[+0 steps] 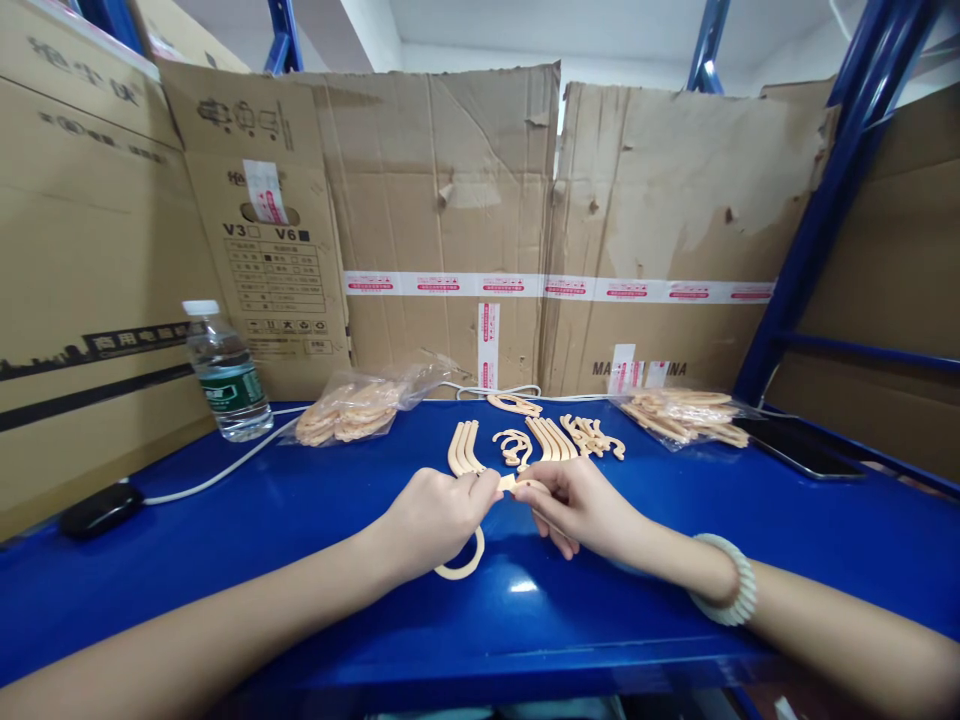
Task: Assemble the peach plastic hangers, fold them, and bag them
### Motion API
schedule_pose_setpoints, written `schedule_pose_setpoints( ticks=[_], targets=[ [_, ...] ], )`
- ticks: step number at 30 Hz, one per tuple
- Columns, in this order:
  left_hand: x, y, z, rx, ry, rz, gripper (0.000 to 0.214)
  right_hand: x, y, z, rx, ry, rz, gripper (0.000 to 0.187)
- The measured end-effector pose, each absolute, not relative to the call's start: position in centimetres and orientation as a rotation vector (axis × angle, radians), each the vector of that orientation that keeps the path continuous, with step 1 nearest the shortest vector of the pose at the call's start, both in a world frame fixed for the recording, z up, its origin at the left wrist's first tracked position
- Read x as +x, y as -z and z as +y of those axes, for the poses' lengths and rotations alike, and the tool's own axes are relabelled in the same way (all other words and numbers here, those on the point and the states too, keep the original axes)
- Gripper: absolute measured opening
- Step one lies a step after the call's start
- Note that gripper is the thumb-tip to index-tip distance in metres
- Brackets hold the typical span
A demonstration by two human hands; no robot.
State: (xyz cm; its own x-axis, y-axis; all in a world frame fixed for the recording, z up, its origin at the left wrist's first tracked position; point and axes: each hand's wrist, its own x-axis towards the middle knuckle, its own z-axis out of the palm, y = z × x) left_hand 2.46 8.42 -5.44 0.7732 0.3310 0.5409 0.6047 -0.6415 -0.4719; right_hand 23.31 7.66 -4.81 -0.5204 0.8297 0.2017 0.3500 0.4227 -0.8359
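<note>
My left hand (439, 518) and my right hand (577, 505) meet over the blue table (300, 560), both pinched on a curved peach plastic piece (466, 570) whose loop hangs below my left fist. Its straight end shows between my fingertips. Just beyond my hands lie several loose peach curved pieces (551, 437) in small rows. A pale bead bracelet (731, 595) circles my right wrist.
A clear bag of peach pieces (352, 408) lies back left, another bag (686, 415) back right. A water bottle (225, 375) stands at the left. A white cable runs to a black device (101, 508). A dark phone (802, 450) lies right. Cardboard boxes (450, 220) wall the back.
</note>
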Motion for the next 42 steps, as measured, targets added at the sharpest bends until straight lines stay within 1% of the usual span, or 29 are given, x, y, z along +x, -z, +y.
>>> schedule_pose_setpoints(
  ticks=[7, 16, 18, 21, 23, 25, 29, 31, 34, 37, 40, 42],
  targets=[
    [2.4, 5.4, 8.4, -2.392, 0.624, -0.726, 0.032, 23.4, 4.8, 7.3, -0.953, -0.690, -2.170, 0.039],
    [2.5, 5.2, 8.2, -2.442, 0.605, -0.793, 0.034, 23.4, 4.8, 7.2, -0.948, -0.537, -2.204, 0.038],
    [2.5, 5.2, 8.2, -2.505, 0.599, -0.871, 0.033, 23.4, 4.9, 7.1, -0.899, -0.394, -2.228, 0.037],
    [2.6, 5.2, 8.3, -2.601, 0.582, -1.068, 0.031, 23.5, 5.2, 7.1, -0.755, -0.059, -2.306, 0.032],
    [2.7, 5.2, 8.2, -2.633, 0.595, -1.152, 0.031, 23.6, 5.3, 7.3, -0.711, 0.030, -2.295, 0.029],
    [2.8, 5.1, 8.2, -2.676, 0.684, -1.189, 0.032, 23.6, 5.1, 7.6, -0.754, -0.079, -2.223, 0.028],
    [2.9, 4.9, 8.3, -2.811, 1.033, -1.382, 0.033, 24.2, 3.8, 8.7, -0.899, -0.472, -2.006, 0.035],
    [2.9, 4.9, 8.6, -2.862, 1.219, -1.568, 0.036, 25.1, 2.8, 9.7, -0.930, -0.526, -1.883, 0.037],
    [3.1, 4.9, 9.1, -2.942, 1.477, -1.890, 0.043, 27.6, 1.6, 11.9, -0.972, -0.397, -1.775, 0.034],
    [3.2, 4.8, 9.5, -3.000, 1.685, -2.077, 0.046, 30.6, 1.3, 14.4, -1.005, -0.092, -1.830, 0.027],
    [3.3, 4.2, 9.5, -2.999, 1.833, -2.156, 0.043, 32.8, 1.9, 16.5, -1.097, 0.105, -1.977, 0.017],
    [3.3, 3.8, 9.3, -2.979, 1.914, -2.226, 0.038, 33.6, 2.6, 17.4, -1.146, 0.157, -2.075, 0.017]
  ],
)
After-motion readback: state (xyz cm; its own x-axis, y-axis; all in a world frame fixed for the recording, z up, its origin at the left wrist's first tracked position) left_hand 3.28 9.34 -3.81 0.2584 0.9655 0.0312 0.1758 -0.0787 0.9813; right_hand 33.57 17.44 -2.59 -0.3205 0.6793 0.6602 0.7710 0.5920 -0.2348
